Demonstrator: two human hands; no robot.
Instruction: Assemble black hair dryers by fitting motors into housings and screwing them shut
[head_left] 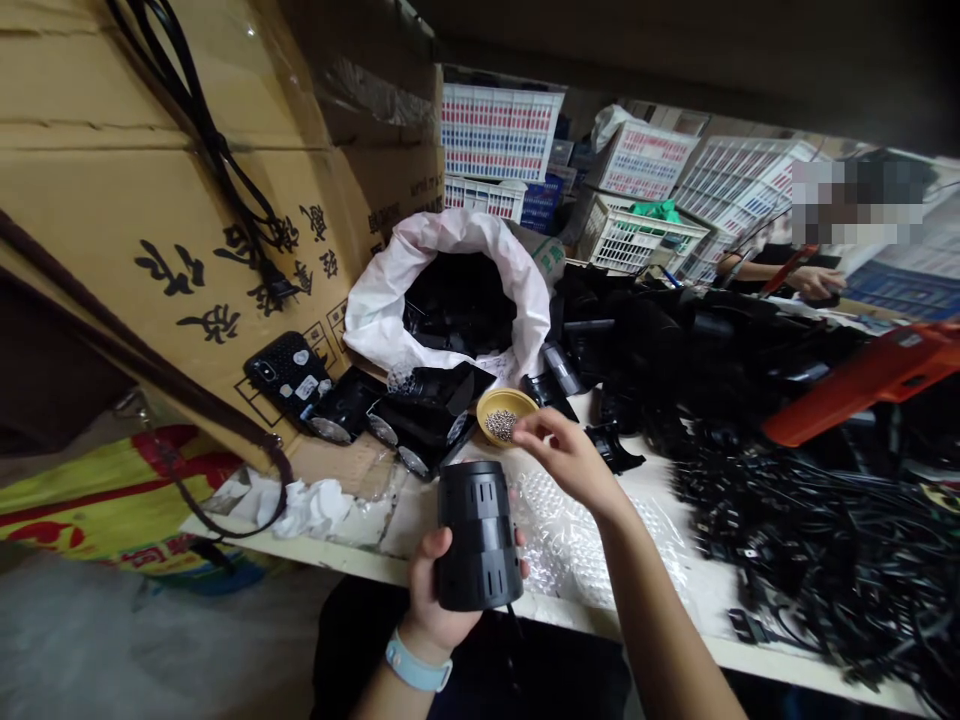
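My left hand (442, 600), with a pale blue band at the wrist, is wrapped round a black slotted cylindrical housing (480, 535) and holds it near the table's front edge. A dark cord hangs below the housing. At the small yellow bowl (487, 437), my right hand (562, 455) has its fingertips pinched together by the right rim. Small silver metal pieces (501, 424) lie in the bowl, too small to name surely. Whatever the right fingertips hold, if anything, cannot be made out. Under the right forearm lies clear bubble wrap (570, 540).
Behind the bowl stands a white sack (375, 300) of black parts. Black shells (420, 420) and a phone (289, 375) lie left of it. Black cables (795, 540) and an orange tool (862, 385) are at right. A cardboard box (210, 220) walls the left. Another person's hand (817, 282) shows beyond.
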